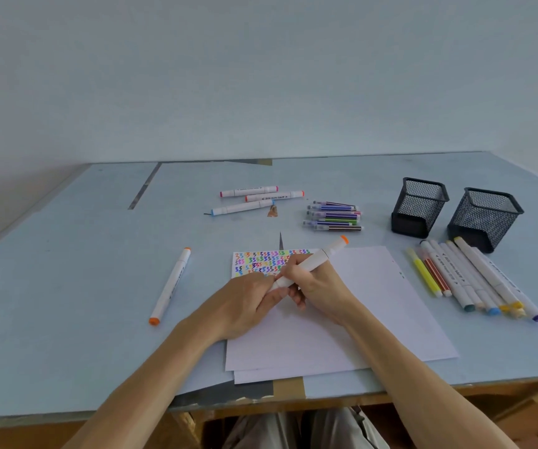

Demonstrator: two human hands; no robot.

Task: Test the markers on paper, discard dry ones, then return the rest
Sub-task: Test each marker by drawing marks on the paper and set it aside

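- An orange-capped marker (310, 263) sits slanted above the paper (358, 303), its lower end buried between two hands over the sheet's upper left area, just below a block of coloured test squiggles (267, 262).
- The right hand (316, 286) curls round the barrel; the left hand (248, 303) pinches the lower end, apparently working the cap there, though the tip is hidden.
- Done well, this step likely means pulling straight along the barrel while the right hand's grip holds steady, then scribbling on bare paper beside the existing marks.
- A row of markers (475, 280) lies to the right of the sheet; a single orange marker (170, 285) lies well apart on the left.
- Three white markers (254, 199) and a bunch of slim pens (334, 217) lie farther back, and two mesh cups (455, 212) stand at the right rear.
- The sheet's near edge comes close to the table's front edge (326, 388), so a sliding wrist could push the paper off.
- Open tabletop (66, 270) stretches to the left of the hands.
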